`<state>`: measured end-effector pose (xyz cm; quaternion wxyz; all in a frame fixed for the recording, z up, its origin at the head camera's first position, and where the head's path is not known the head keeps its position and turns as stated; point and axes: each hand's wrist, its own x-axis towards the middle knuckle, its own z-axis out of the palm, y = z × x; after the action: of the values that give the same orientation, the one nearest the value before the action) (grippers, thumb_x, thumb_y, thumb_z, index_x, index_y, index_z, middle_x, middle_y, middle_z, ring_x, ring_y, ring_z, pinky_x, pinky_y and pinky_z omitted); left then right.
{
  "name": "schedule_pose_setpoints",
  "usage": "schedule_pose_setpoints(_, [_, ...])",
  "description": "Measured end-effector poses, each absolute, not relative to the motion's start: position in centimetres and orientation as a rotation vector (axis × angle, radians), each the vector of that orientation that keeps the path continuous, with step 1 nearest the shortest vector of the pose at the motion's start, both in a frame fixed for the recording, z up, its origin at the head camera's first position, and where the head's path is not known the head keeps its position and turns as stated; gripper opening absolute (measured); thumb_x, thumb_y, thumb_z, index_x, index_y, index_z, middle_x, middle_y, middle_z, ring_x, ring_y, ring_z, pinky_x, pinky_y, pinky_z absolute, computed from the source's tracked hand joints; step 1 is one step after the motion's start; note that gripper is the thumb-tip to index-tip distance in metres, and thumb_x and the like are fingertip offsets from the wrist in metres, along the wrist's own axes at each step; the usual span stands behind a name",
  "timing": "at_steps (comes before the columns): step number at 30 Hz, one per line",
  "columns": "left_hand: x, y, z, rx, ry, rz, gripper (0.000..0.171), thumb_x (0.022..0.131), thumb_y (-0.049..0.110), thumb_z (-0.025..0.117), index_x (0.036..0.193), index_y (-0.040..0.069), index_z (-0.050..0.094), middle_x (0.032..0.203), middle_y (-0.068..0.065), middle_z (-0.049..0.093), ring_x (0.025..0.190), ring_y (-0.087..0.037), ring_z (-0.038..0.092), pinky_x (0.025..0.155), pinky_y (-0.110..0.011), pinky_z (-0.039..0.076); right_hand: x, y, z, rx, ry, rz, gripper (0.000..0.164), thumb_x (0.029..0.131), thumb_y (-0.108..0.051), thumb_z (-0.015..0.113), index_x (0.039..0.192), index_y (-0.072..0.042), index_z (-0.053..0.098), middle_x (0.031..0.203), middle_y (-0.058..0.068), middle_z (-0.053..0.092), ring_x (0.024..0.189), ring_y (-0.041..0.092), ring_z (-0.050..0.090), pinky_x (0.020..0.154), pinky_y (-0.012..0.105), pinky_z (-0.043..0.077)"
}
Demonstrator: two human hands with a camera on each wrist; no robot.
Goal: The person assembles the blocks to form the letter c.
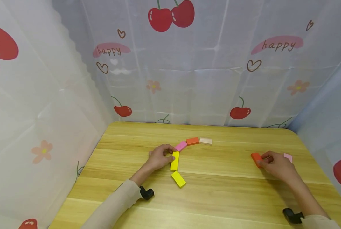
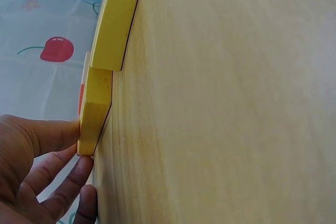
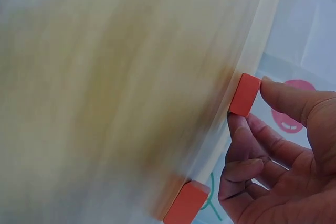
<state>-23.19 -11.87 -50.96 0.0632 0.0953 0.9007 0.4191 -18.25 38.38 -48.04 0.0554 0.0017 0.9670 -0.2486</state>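
My left hand (image 1: 159,157) pinches a yellow block (image 1: 174,161) lying on the table, with the thumb on its near side in the left wrist view. A second yellow block (image 1: 178,179) lies at an angle just below its near end. From the far end, a pink block (image 1: 181,146), an orange block (image 1: 192,141) and a plain wooden block (image 1: 205,141) continue the curved row. On the right, my right hand (image 1: 279,165) holds another orange block (image 3: 245,95) between thumb and fingertips, close over the tabletop.
Beside the right hand lies a light pink block (image 1: 288,157), partly hidden. A further orange block (image 3: 186,203) shows low in the right wrist view. A pale block (image 1: 150,153) peeks out behind the left hand. Cherry-print curtains (image 1: 182,79) surround the wooden table (image 1: 216,197).
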Motion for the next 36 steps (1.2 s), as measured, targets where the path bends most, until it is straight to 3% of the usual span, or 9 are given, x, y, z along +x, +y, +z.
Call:
schedule_pose_setpoints(9, [-23.2, -11.9, -51.0, 0.293, 2.724, 1.271, 0.022, 0.096, 0.02, 0.081, 0.117, 0.027, 0.078, 0.115, 0.005, 0.075, 0.106, -0.021, 0.061, 0.098, -0.052, 0.026, -17.9, 36.9, -47.7, -0.025, 2.909, -0.77, 0.044, 0.1, -0.034, 0.074, 0.123, 0.004, 0.068, 0.103, 0.015, 0.077, 0.088, 0.022, 0.067, 0.073, 0.032, 0.047])
schedule_pose_setpoints(25, [-23.3, -12.0, -51.4, 0.303, 2.746, 1.245, 0.022, 0.096, 0.022, 0.082, 0.116, 0.03, 0.078, 0.115, 0.007, 0.075, 0.101, -0.019, 0.058, 0.093, -0.048, 0.025, -17.3, 35.0, -47.8, -0.128, 2.878, -0.784, 0.029, 0.102, -0.029, 0.074, 0.118, -0.005, 0.07, 0.102, 0.007, 0.073, 0.089, 0.017, 0.063, 0.072, 0.031, 0.048])
schedule_pose_setpoints(36, [-23.2, -12.0, -51.4, 0.303, 2.742, 1.263, 0.022, 0.095, 0.021, 0.082, 0.116, 0.029, 0.078, 0.115, 0.006, 0.074, 0.101, -0.019, 0.057, 0.093, -0.048, 0.025, -16.9, 34.0, -48.1, -0.16, 2.826, -0.799, 0.032, 0.1, -0.033, 0.076, 0.118, -0.007, 0.07, 0.1, 0.003, 0.071, 0.087, 0.017, 0.061, 0.071, 0.031, 0.047])
